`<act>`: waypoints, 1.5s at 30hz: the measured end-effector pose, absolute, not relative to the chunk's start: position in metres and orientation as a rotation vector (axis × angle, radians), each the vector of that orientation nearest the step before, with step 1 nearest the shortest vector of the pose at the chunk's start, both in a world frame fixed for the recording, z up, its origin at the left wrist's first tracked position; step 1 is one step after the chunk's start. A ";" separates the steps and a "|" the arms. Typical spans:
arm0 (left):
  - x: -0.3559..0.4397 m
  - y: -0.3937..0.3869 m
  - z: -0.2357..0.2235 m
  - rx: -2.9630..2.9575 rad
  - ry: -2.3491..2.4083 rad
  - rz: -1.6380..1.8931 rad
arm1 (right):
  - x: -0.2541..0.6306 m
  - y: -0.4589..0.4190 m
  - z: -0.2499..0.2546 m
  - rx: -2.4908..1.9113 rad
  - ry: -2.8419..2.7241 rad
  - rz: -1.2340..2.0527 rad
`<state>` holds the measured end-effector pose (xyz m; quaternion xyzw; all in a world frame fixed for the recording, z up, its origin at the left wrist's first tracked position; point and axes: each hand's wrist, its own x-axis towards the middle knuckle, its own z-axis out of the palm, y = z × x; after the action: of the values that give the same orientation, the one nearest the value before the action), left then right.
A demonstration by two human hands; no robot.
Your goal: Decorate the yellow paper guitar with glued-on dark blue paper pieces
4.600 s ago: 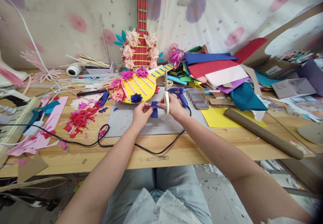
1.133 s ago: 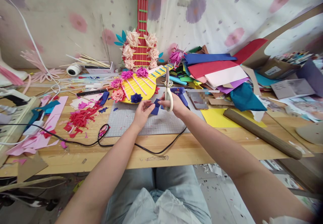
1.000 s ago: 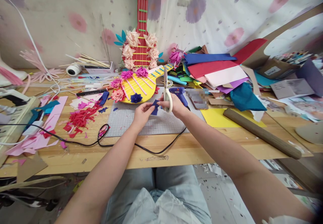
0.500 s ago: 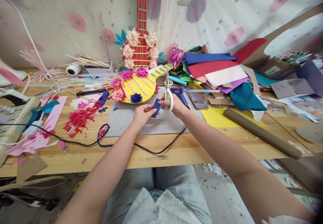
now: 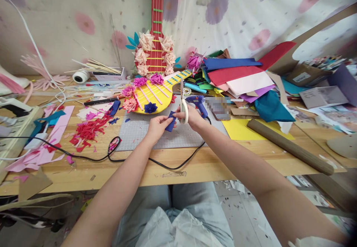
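Note:
My left hand (image 5: 156,127) pinches a small dark blue piece of paper (image 5: 170,121) above the grey cutting mat (image 5: 145,133). My right hand (image 5: 193,117) grips white-handled scissors (image 5: 183,105), blades pointing up and away, right beside the blue piece. A yellow paper guitar (image 5: 156,96) with pink, magenta and blue paper flowers lies just behind both hands. A blue glue gun (image 5: 198,103) rests behind my right hand.
A red paper guitar (image 5: 156,28) leans on the wall. A pile of coloured paper sheets (image 5: 240,78) fills the right back. A brown cardboard tube (image 5: 290,146) lies on yellow paper. Red paper scraps (image 5: 89,130) and a black cable (image 5: 111,154) lie left.
The blue piece has been turned and shifted between my fingers. The scissors tilted slightly and stayed upright beside it. Both hands stay over the mat.

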<state>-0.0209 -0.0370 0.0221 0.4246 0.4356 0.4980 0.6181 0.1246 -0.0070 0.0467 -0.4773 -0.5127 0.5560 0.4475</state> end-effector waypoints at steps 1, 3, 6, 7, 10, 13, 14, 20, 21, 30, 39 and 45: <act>-0.021 -0.037 0.022 0.978 1.005 1.140 | 0.125 -0.007 0.046 -1.180 -1.273 1.383; -0.021 -0.037 0.021 0.980 1.015 1.129 | 0.127 -0.006 0.046 -1.176 -1.285 1.404; -0.022 -0.037 0.019 0.969 1.025 1.131 | 0.129 -0.006 0.046 -1.168 -1.279 1.437; -0.022 -0.037 0.018 0.960 1.024 1.130 | 0.129 -0.006 0.047 -1.170 -1.270 1.441; -0.021 -0.037 0.018 0.924 1.017 1.118 | 0.130 -0.005 0.047 -1.187 -1.259 1.446; -0.021 -0.038 0.019 0.894 1.030 1.115 | 0.129 -0.005 0.048 -1.208 -1.270 1.455; -0.021 -0.039 0.019 0.891 1.036 1.113 | 0.129 -0.005 0.048 -1.212 -1.270 1.457; -0.022 -0.040 0.021 0.903 1.049 1.096 | 0.128 -0.003 0.052 -1.258 -1.245 1.463; -0.022 -0.041 0.020 0.902 1.052 1.098 | 0.128 -0.003 0.053 -1.269 -1.241 1.464; -0.020 -0.039 0.029 0.904 1.068 1.047 | 0.129 0.000 0.054 -1.322 -1.218 1.467; -0.022 -0.035 0.039 0.909 1.076 0.997 | 0.128 0.009 0.057 -1.316 -1.192 1.495; -0.021 -0.034 0.040 0.911 1.086 0.986 | 0.131 0.007 0.059 -1.295 -1.295 1.538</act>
<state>-0.0210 -0.0342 0.0400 0.4009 0.4779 0.4338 0.6502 0.1305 0.0075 0.0595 -0.5040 -0.5038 0.5984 0.3663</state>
